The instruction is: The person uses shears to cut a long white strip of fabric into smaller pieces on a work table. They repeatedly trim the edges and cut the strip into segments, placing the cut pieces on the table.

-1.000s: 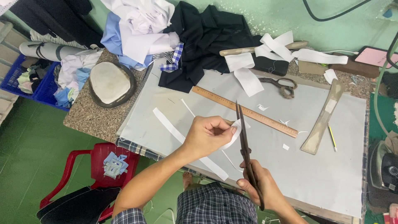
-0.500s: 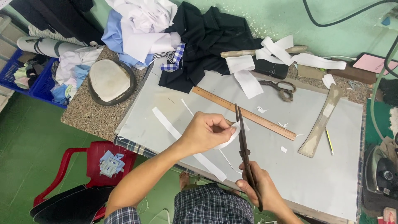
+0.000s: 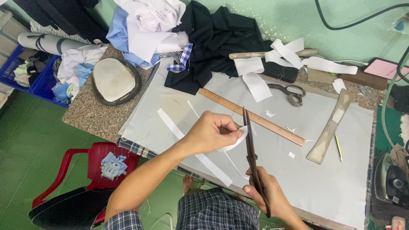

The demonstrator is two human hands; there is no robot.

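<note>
Nearest, the right hand (image 3: 266, 191) is clenched round the handles of long dark tailor's shears (image 3: 251, 149), blades pointing away and nearly closed. Just beside the blades, the left hand (image 3: 213, 133) pinches a small curved piece of white fabric (image 3: 236, 140) between thumb and fingers, its edge touching the blades, above the grey-covered counter (image 3: 341, 187). Under the left forearm a long white fabric strip (image 3: 191, 145) lies diagonally on the counter. Beyond the hands a wooden ruler (image 3: 251, 116) runs slantwise, with small white offcuts near it. To the right lie a curved wooden stick (image 3: 330, 127) and a yellow pencil (image 3: 338, 148). Farther off, a second pair of scissors (image 3: 289, 91) rests beside more white strips (image 3: 255, 81), and dark cloth (image 3: 217, 42) is heaped at the counter's back with white and blue garments (image 3: 145, 30). An oval pressing pad (image 3: 114, 80) sits at the left corner. On the floor, a red plastic chair (image 3: 98, 166) stands below.
</note>
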